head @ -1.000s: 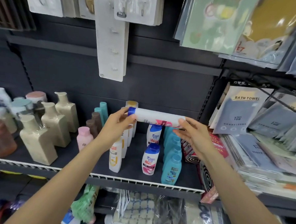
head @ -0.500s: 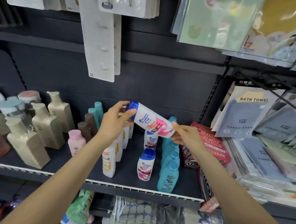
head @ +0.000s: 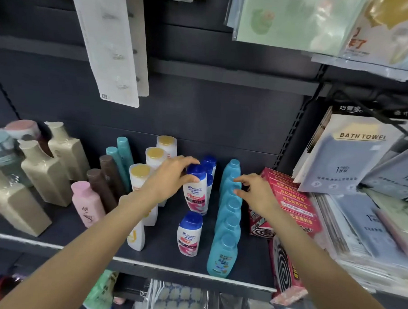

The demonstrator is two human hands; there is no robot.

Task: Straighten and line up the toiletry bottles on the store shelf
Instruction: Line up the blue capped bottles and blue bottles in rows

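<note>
A white shampoo bottle with a blue cap [head: 195, 191] stands upright in the middle of the dark shelf [head: 160, 249], in a row with a matching bottle in front [head: 189, 234] and others behind. My left hand [head: 171, 178] grips it by the cap. My right hand [head: 255, 192] hovers with loosely spread fingers beside the row of teal bottles [head: 226, 226], holding nothing. To the left stands a row of white bottles with yellow caps [head: 139, 177].
Brown [head: 102, 186], teal and pink [head: 87, 202] bottles and beige pump bottles [head: 43, 172] fill the shelf's left. Red mosquito-coil boxes [head: 290, 203] sit right of the teal row. Bath towel packs [head: 354, 157] hang at right. White hook cards [head: 112, 43] hang above.
The white bottle, held sideways in both hands, has been turned upright and set down in its row. My right hand has let go; my left still holds the cap.
</note>
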